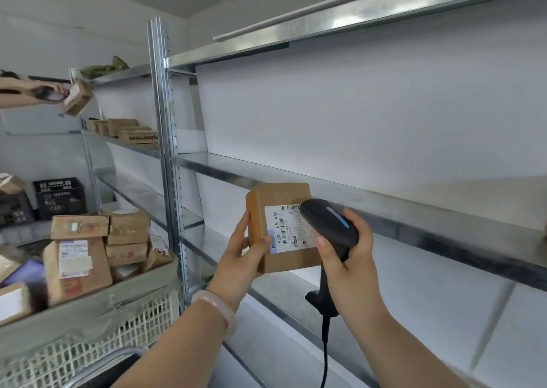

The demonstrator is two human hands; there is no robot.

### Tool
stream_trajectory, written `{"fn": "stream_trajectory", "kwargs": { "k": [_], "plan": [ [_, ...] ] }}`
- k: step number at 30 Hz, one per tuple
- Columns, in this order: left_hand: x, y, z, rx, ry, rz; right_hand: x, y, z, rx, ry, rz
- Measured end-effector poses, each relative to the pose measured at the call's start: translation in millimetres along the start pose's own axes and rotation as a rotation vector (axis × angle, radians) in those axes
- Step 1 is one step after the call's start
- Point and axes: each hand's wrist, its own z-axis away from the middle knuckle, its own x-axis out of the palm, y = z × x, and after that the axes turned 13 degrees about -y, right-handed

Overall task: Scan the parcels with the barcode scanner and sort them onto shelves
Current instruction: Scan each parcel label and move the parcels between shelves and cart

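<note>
My left hand grips a small brown cardboard parcel by its left side, with the white barcode label facing me. My right hand is closed around the handle of a black barcode scanner; the scanner's head sits right over the label's right part. Its cable hangs down. Behind the parcel runs a bare metal shelf at chest height.
At the left, a white plastic crate lined with green wrap holds several brown parcels. A steel upright divides the shelving. Farther left, several boxes lie on a shelf, and another person's hand holds a parcel. Black crates stand behind.
</note>
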Motion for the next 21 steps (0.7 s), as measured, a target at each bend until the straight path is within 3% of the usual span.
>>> {"fn": "stream_trajectory", "kwargs": {
  "k": [6, 21],
  "plan": [
    [-70.8, -4.2, 15.7, -0.017, 0.091, 0.058, 74.1, 0.1, 1.3, -0.003, -0.066, -0.026],
    [-260.8, -11.8, 71.7, -0.131, 0.329, 0.004, 222.5, 4.1, 19.5, 0.052, -0.463, 0.097]
  ]
}}
